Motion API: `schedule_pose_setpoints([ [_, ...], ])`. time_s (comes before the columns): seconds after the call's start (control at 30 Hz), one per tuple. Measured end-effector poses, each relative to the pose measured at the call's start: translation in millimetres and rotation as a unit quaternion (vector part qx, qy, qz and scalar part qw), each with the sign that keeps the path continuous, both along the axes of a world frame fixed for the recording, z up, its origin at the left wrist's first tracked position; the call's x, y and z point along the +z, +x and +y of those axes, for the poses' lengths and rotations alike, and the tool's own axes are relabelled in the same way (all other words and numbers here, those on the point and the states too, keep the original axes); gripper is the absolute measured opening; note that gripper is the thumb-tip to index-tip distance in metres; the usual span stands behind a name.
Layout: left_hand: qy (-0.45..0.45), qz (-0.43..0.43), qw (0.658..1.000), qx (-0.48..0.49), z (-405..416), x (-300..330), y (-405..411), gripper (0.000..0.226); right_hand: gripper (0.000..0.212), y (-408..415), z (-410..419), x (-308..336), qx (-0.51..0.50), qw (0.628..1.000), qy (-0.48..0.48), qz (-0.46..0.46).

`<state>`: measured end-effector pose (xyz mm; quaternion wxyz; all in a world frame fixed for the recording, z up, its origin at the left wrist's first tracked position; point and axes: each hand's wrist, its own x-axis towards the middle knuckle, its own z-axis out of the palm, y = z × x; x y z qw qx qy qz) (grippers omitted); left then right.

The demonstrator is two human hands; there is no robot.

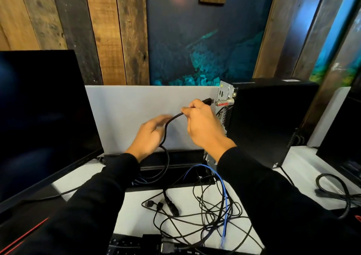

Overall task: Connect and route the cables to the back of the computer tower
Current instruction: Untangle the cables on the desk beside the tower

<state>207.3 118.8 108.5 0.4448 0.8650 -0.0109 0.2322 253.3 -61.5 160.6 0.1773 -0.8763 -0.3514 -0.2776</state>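
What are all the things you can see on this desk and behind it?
computer tower: one, black, upright on the desk's right side, metal back facing the hands
black cable: one, held up with its plug close to the tower's back
blue cable: one, in the loose tangle on the desk
thin black cables: several, tangled on the desk, count unclear
monitor: one, black, screen dark, left
divider panel: one, pale grey, behind the desk
keyboard: one, black, bottom edge
desk: one, white
wall planks: brown wood, with a blue-green painting
left hand: open, blurred, beside the cable
right hand: grips the cable near its plug
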Motion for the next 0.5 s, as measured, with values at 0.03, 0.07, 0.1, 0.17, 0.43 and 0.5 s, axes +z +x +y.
schedule_pose_setpoints([
  [0.03, -0.021, -0.023, 0.999, -0.028, -10, 15, 4, 0.054, 0.031, 3, -1, 1, 0.003, 1.000, 0.005, 0.002],
  [0.07, -0.029, -0.043, 0.997, -0.056, -19, 27, 7, 0.050, 0.033, 4, 0, 2, 0.011, 1.000, 0.011, 0.009],
  [0.1, -0.023, -0.063, 0.995, -0.075, -28, 37, 11, 0.044, 0.035, 6, 0, 5, 0.019, 1.000, 0.018, 0.015],
  [0.17, 0.014, -0.102, 0.992, -0.075, -39, 49, 20, 0.034, 0.041, 6, -2, 12, 0.036, 0.998, 0.046, 0.021],
  [0.43, 0.031, -0.126, 0.988, -0.079, -47, 51, 45, 0.028, 0.035, -13, -18, 19, 0.022, 0.993, 0.051, -0.101],
  [0.5, 0.036, -0.121, 0.988, -0.093, -54, 55, 49, 0.028, 0.020, -12, -27, 24, -0.019, 0.983, 0.085, -0.162],
])
